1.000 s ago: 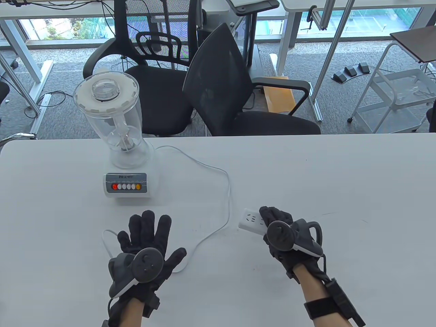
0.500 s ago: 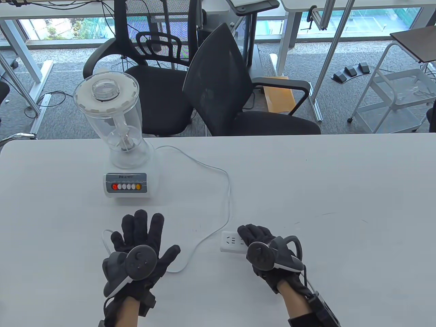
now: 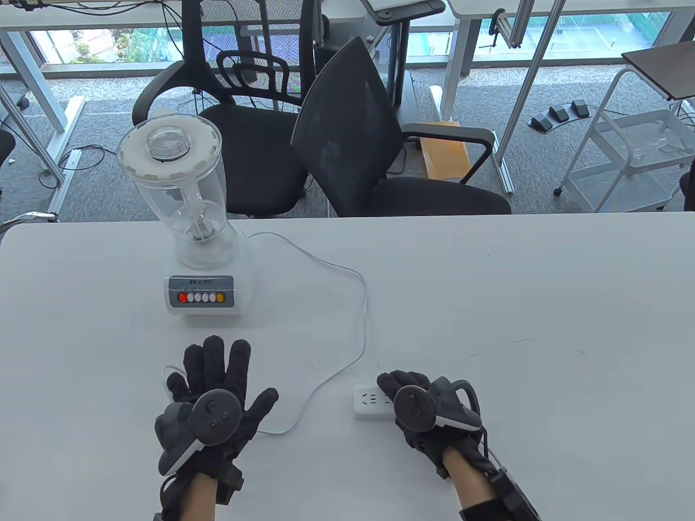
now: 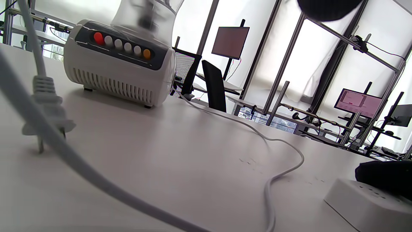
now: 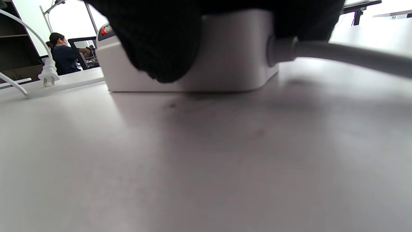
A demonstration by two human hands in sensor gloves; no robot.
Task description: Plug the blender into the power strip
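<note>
Early going: right hand point(image 3: 429, 418) gripping power strip point(image 3: 370, 402) flat on table point(image 3: 543, 304); left hand point(image 3: 214, 396) fingers spread, hovering over blender plug point(image 4: 48, 109), still ungrasped. Blender point(image 3: 190, 228) well apart. Nothing plugged in yet.

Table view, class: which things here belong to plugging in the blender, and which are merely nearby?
Belonging to the job:
white blender with clear jar
white two-pin plug
thin white cord
white rectangular power strip
left hand
right hand

Merely nearby:
two black mesh office chairs
white wire trolley
</note>
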